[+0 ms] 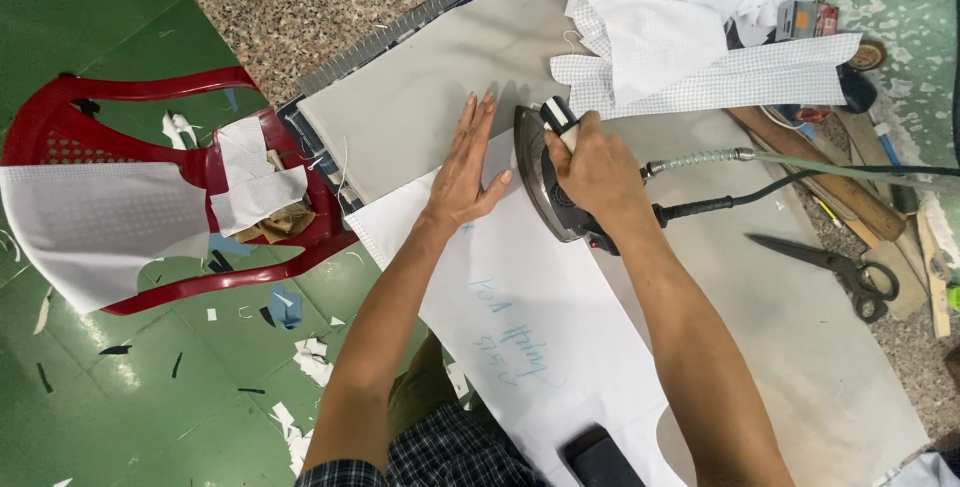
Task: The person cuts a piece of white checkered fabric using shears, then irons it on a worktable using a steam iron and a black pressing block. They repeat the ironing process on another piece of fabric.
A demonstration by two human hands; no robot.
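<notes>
Right then: right hand (598, 169) clenched round handle of steam iron (548, 182), soleplate flat on white fabric piece (560, 347) on tabletop (830, 367). Left hand (465, 172) released, palm down, pressing same fabric just beside iron's left edge, fingertips nr its nose. Burn risk judged real: iron slid left w/o lifting that hand, fingers caught. Scorch risk too if iron left parked on one spot. Hose and cord (740, 182) trailing right of iron, toward scissors (835, 267); possible snag, tugging iron off line. Perforated white stack (690, 27) just behind iron, prob in path if pushed fwd. Red chair (160, 127) well left of iron, no concern.
</notes>
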